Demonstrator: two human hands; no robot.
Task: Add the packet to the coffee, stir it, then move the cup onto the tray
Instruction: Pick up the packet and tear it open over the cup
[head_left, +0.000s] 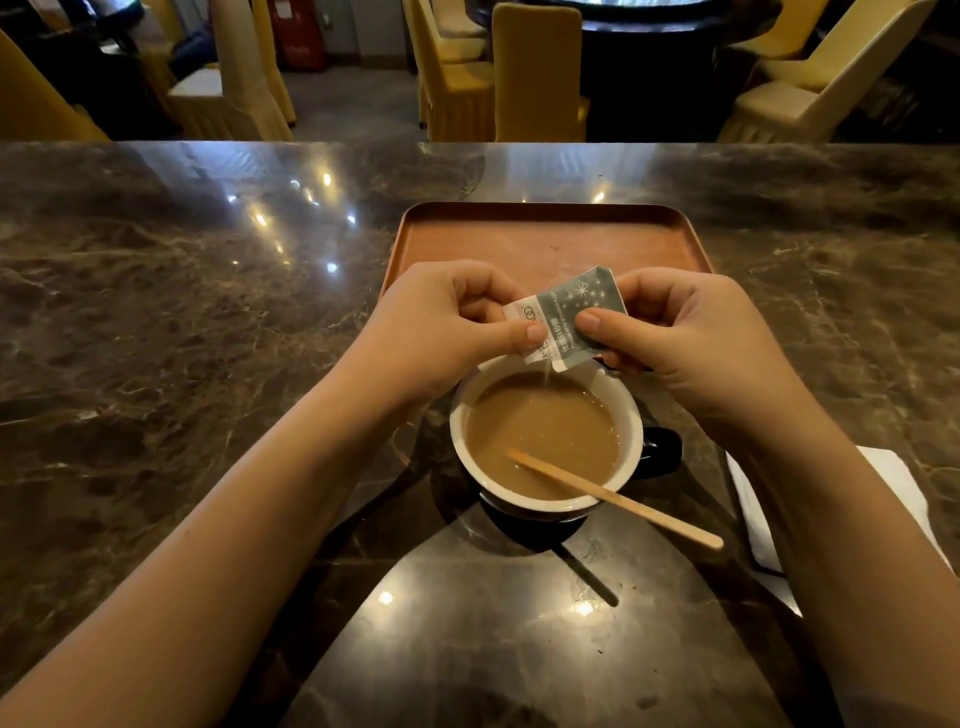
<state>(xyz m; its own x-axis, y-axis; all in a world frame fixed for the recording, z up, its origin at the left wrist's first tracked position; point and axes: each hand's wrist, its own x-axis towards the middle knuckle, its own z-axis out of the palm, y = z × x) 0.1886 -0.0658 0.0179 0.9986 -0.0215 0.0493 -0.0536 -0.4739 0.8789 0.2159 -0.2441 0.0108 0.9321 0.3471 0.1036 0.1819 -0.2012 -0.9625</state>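
A dark cup (636, 415) with a white inside stands on the marble counter, full of light brown coffee (540, 426). A wooden stir stick (623, 501) leans in it, its free end pointing right and toward me. Just above the cup's far rim I hold a small grey and white packet (569, 314). My left hand (441, 322) pinches its left end and my right hand (691, 338) pinches its right end. A thin stream of white grains falls from the packet's lower edge into the coffee. Behind my hands lies a brown tray (545, 234).
A white napkin (753, 519) lies on the counter to the right of the cup, partly under my right forearm. The brown marble counter (208, 312) stretches wide to both sides. Yellow covered chairs (535, 73) stand beyond its far edge.
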